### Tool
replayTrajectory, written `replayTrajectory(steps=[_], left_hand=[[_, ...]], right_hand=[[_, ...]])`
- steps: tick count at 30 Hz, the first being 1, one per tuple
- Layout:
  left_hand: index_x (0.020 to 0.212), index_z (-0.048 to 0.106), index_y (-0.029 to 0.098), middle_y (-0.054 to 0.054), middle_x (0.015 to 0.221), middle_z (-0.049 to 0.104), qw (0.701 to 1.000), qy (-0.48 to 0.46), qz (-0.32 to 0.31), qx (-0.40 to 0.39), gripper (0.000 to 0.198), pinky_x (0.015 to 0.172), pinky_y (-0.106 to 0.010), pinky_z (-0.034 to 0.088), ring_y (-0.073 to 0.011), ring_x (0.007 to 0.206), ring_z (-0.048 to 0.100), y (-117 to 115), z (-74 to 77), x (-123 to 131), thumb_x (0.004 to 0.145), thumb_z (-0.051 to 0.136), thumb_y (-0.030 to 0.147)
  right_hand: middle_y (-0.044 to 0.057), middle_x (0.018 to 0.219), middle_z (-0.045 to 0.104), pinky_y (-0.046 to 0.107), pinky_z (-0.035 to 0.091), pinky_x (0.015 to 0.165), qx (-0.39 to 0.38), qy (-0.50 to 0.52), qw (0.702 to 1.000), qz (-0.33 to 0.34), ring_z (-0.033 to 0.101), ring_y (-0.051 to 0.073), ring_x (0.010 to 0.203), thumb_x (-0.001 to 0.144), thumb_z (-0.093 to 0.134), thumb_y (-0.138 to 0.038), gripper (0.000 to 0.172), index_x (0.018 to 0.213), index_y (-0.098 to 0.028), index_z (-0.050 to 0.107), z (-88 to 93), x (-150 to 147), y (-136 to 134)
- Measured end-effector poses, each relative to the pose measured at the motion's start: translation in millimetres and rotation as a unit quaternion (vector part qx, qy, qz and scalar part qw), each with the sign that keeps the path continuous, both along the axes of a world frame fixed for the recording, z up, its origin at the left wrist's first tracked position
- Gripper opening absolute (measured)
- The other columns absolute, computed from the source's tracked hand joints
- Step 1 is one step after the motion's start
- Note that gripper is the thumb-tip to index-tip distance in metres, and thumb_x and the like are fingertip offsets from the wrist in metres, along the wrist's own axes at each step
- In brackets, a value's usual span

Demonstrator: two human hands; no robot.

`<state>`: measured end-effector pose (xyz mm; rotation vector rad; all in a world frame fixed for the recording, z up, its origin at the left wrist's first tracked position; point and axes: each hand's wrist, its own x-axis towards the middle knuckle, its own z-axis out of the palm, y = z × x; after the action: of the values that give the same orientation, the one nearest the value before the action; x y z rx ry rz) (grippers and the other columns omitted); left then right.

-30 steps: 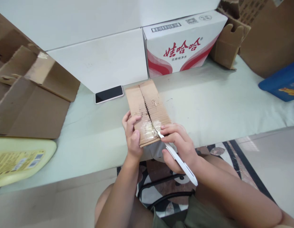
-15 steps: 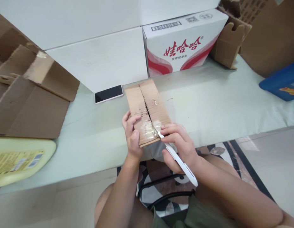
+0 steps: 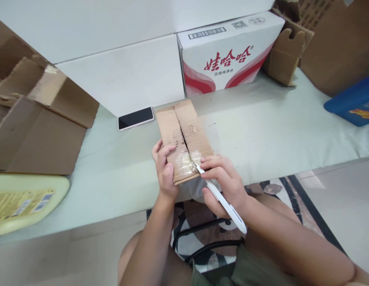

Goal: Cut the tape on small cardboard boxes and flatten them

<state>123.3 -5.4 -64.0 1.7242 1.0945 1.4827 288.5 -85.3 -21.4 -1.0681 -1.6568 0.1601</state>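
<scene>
A small brown cardboard box rests near the front edge of the covered table, with a dark slit along its middle seam and shiny clear tape at its near end. My left hand grips the box's left side, thumb at the near corner. In my right hand is a white utility knife, held slantwise with its handle end toward me. Its tip touches the taped seam, and the fingertips of that hand lie at the box's right edge. The blade's very end is hard to see in the tape.
Behind the box lies a phone beside white cartons, one with red print. Brown cardboard stands at the left above a yellow container. To the right is a blue container. The table's cloth is pale green.
Hardly anything differs. The whole view has shifted slightly; both hands, the box and the knife keep the same places relative to each other.
</scene>
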Motion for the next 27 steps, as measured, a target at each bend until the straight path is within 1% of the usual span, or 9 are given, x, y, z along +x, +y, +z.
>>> replayTrajectory(steps=[5,9,12,16,21,27], left_hand=[[0.119,0.066,0.027,-0.009,0.136,0.059,1.000,-0.007,-0.010,0.008,0.044,0.123,-0.048,0.035,-0.0308,0.149,0.042,0.5,0.1,0.1,0.098,0.038,0.054],[0.117,0.065,0.026,-0.010,0.136,0.058,1.000,0.002,-0.001,0.000,0.045,0.124,-0.050,0.034,-0.0321,0.148,0.043,0.4,0.0,-0.3,0.097,0.037,0.056],[0.117,0.065,0.026,-0.010,0.138,0.057,1.000,-0.001,-0.007,0.001,0.044,0.123,-0.050,0.036,-0.0325,0.148,0.042,0.5,-0.2,-0.7,0.096,0.039,0.054],[0.117,0.065,0.027,-0.009,0.138,0.056,1.000,-0.006,-0.012,-0.002,0.041,0.122,-0.050,0.036,-0.0329,0.149,0.042,0.7,-0.2,-0.8,0.096,0.040,0.053],[0.118,0.065,0.027,-0.010,0.140,0.054,1.000,-0.004,-0.015,-0.011,0.045,0.122,-0.052,0.037,-0.0346,0.148,0.042,0.0,-0.2,-0.8,0.096,0.039,0.056],[0.120,0.066,0.028,-0.009,0.138,0.056,0.999,-0.017,-0.028,0.015,0.042,0.122,-0.051,0.037,-0.0331,0.149,0.042,2.0,-3.5,-2.5,0.098,0.041,0.053]], right_hand=[[0.008,0.105,0.069,0.047,0.055,0.094,-0.003,0.001,1.000,0.000,0.071,0.027,0.108,0.077,0.059,-0.014,0.028,0.103,-0.024,0.057,-0.3,-0.3,-0.3],[0.007,0.105,0.069,0.047,0.055,0.092,-0.001,0.000,1.000,0.000,0.071,0.028,0.107,0.076,0.059,-0.015,0.030,0.103,-0.025,0.058,-0.5,-0.1,0.4],[0.007,0.106,0.069,0.046,0.055,0.092,0.004,-0.003,1.000,0.003,0.071,0.028,0.106,0.075,0.060,-0.014,0.031,0.104,-0.025,0.059,0.1,0.0,1.2],[0.007,0.105,0.069,0.047,0.055,0.092,0.007,-0.001,1.000,-0.001,0.071,0.028,0.105,0.076,0.059,-0.015,0.029,0.104,-0.025,0.058,0.1,-0.5,1.6],[0.007,0.105,0.069,0.047,0.055,0.093,0.005,-0.001,1.000,-0.003,0.071,0.028,0.107,0.076,0.059,-0.015,0.028,0.102,-0.025,0.057,-1.6,-0.5,1.1],[0.007,0.106,0.070,0.047,0.054,0.093,0.005,0.000,1.000,-0.002,0.071,0.027,0.107,0.076,0.060,-0.015,0.027,0.102,-0.024,0.057,-2.6,-0.6,0.8]])
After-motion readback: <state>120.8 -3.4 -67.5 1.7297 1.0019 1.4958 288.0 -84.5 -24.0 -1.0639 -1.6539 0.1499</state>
